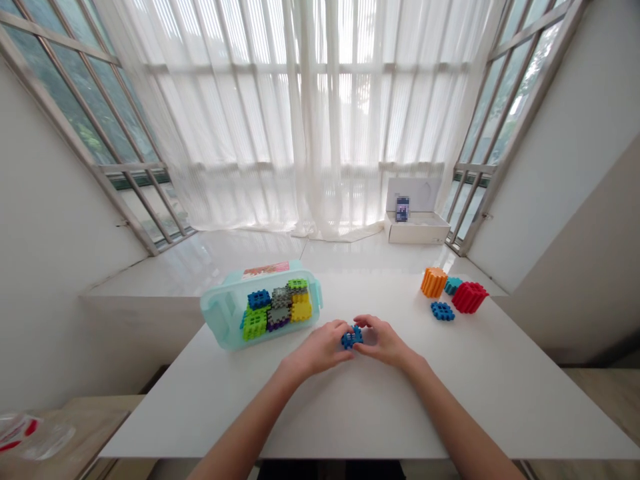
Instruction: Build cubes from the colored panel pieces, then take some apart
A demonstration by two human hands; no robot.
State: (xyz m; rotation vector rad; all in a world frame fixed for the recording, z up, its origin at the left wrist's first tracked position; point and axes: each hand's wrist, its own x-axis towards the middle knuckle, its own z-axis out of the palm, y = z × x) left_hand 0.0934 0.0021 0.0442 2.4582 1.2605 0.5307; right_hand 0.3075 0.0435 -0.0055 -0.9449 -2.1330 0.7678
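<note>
A small blue notched block (352, 338) is between my two hands, just above or on the white table. My left hand (325, 348) has its fingers curled over the block's left side. From the right, my right hand (384, 341) pinches it, index finger at the far edge and thumb at the near edge. The fingers partly cover the block, so its full shape is hidden. Left of my hands stands a pale teal plastic bin (219, 313) that holds several notched blocks, among them a lime green one (255, 324), a blue one (259, 298) and a yellow one (301, 309).
On the right of the table (380, 407) stand an orange stack (433, 283), a red stack (470, 297), a teal block (453, 286) and a flat blue block (443, 311). An open white box (418, 232) with a phone (402, 209) sits by the curtain. A plastic bottle (37, 435) lies lower left.
</note>
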